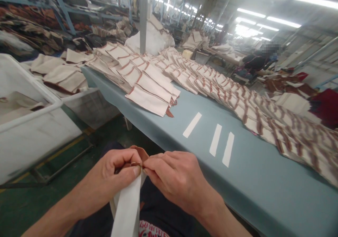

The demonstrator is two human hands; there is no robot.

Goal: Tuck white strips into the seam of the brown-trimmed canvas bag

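Observation:
Both hands meet in front of my body, at the near side of a blue-green table (169, 135). Closed between thumb and fingers, my left hand (120, 172) grips a cream fabric piece (128, 205) with brown edging (139, 151); its pale length hangs down toward my lap. My right hand (175, 172) pinches the same piece at its upper edge, fingertips touching the left thumb area. The exact spot where the fingers press is hidden. On the table, a little beyond my right hand, lie three white strips (216, 140).
Overlapping cream pieces with brown edges (150, 89) cover the table's far left, and a long row (237, 96) runs along its back. White bins (34, 124) holding fabric stand at left. A metal post (143, 22) rises behind the table. A person (256, 62) sits far right.

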